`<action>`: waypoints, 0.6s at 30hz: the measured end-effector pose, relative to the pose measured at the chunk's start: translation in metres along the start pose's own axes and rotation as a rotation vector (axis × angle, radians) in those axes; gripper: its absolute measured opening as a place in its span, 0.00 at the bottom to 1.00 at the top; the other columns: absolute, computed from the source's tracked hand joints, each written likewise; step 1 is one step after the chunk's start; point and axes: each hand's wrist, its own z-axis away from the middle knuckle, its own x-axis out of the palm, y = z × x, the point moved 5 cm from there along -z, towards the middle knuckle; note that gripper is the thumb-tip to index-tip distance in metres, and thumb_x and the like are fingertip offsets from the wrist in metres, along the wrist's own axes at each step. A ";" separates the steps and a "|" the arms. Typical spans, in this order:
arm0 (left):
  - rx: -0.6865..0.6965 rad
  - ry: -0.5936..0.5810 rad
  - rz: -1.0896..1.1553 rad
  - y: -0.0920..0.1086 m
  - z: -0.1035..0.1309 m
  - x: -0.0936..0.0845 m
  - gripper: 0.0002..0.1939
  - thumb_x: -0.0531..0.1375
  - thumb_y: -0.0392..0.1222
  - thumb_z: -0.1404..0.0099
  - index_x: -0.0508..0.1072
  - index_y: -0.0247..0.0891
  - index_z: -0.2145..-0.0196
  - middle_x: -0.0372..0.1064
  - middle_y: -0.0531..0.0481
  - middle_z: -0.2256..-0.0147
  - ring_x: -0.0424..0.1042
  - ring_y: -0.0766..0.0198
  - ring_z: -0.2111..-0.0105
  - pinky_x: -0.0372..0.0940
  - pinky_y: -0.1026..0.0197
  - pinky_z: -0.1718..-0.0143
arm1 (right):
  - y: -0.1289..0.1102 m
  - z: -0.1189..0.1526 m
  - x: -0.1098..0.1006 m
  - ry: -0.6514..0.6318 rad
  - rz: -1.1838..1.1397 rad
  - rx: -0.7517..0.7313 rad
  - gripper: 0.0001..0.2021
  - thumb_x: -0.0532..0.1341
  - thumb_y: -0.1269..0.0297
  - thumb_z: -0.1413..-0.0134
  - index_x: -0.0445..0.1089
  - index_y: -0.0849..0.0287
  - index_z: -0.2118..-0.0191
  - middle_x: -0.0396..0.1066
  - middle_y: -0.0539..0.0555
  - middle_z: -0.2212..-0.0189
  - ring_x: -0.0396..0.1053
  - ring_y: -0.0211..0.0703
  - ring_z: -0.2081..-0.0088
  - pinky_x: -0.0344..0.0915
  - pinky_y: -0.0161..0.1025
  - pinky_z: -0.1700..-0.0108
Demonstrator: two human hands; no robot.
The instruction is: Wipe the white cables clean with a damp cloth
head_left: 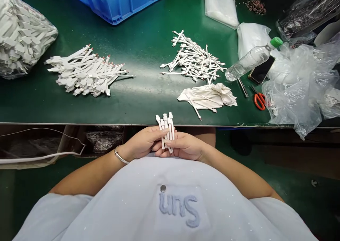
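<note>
Several short white cables (pixel 170 127) with small white connectors stand side by side in a bunch between my two hands, in front of the table's near edge. My left hand (pixel 145 140), with a silver bracelet at the wrist, presses its thumb on the bunch from the left. From the right, my right hand (pixel 186 145) lays its thumb across the lower part, with fingers curled beneath. On the green table (pixel 143 102) lie a pile of white flat cables (pixel 87 72) at the left and a pile of thinner white cables (pixel 198 58) right of the middle.
A blue bin (pixel 114 3) stands at the back. A bag of white cables (pixel 23 35) is far left. A crumpled white cloth (pixel 209 96), a bottle (pixel 249 62), a phone (pixel 261 71), orange-handled scissors (pixel 259 101) and plastic bags (pixel 297 88) lie right. Below the edge, left, are boxes.
</note>
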 end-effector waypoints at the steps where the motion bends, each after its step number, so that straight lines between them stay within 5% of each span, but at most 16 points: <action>1: -0.003 0.004 0.012 0.000 0.002 -0.002 0.19 0.64 0.53 0.41 0.75 0.33 0.63 0.50 0.61 0.89 0.52 0.74 0.88 0.56 0.69 0.82 | 0.000 -0.003 0.001 -0.011 -0.011 0.009 0.18 0.73 0.61 0.58 0.76 0.70 0.63 0.78 0.58 0.66 0.76 0.37 0.64 0.72 0.30 0.58; 5: 0.037 0.081 0.019 0.000 0.008 -0.012 0.21 0.64 0.54 0.42 0.75 0.32 0.62 0.48 0.62 0.88 0.48 0.76 0.87 0.53 0.71 0.84 | 0.002 -0.017 0.002 -0.046 -0.053 0.028 0.18 0.72 0.62 0.57 0.75 0.69 0.61 0.78 0.59 0.65 0.77 0.40 0.62 0.73 0.32 0.57; 11: 0.172 0.168 0.063 -0.003 0.019 -0.014 0.24 0.65 0.55 0.44 0.75 0.32 0.58 0.64 0.54 0.80 0.58 0.74 0.83 0.54 0.71 0.83 | 0.006 -0.027 0.003 -0.064 0.001 0.054 0.19 0.71 0.59 0.55 0.74 0.68 0.59 0.78 0.59 0.64 0.77 0.39 0.62 0.72 0.31 0.58; 18: 0.202 0.204 0.027 -0.005 0.021 -0.013 0.26 0.62 0.57 0.41 0.74 0.32 0.54 0.53 0.59 0.85 0.51 0.75 0.85 0.51 0.71 0.83 | -0.002 -0.025 0.002 -0.101 0.146 0.076 0.21 0.72 0.54 0.58 0.76 0.67 0.63 0.77 0.57 0.65 0.76 0.35 0.64 0.71 0.30 0.58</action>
